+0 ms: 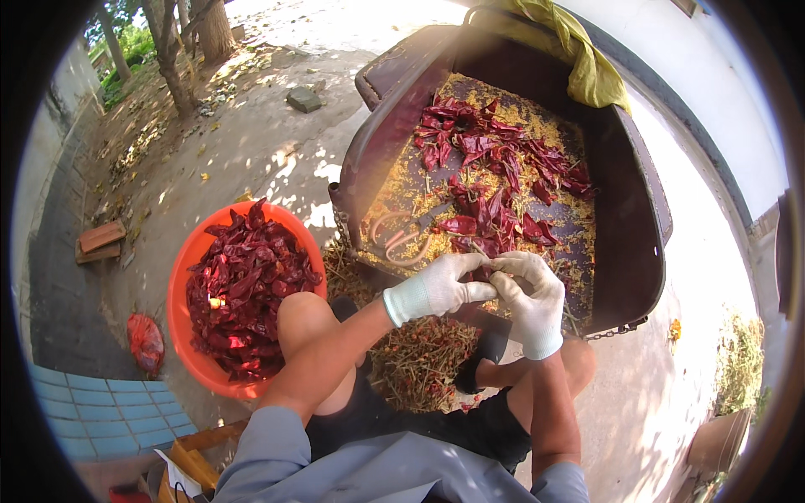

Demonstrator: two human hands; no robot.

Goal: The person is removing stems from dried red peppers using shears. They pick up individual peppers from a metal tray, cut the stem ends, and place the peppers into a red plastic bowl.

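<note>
My left hand (443, 288) and my right hand (529, 298), both in whitish knit work gloves, meet over the near edge of a dark maroon metal cart bed (629, 251). Pinched between their fingertips is a dried red chili pepper (480, 274), mostly hidden by the gloves; a pale stem sticks up from it. Just beyond lie loose dried red chilies (481, 210) among scattered yellow seeds (393, 188) on the bed's floor. To the left of them rest scissors (402, 237) with large pinkish handles. An orange plastic basin (182, 308) heaped with dried chilies (248, 289) stands by my left knee.
A pile of cut stems and bits (424, 364) covers the ground between my feet. Yellow cloth (597, 75) drapes over the bed's far rim. A chain (616, 332) hangs at its near corner. Bricks (100, 240) and a red plastic bag (145, 342) lie at left.
</note>
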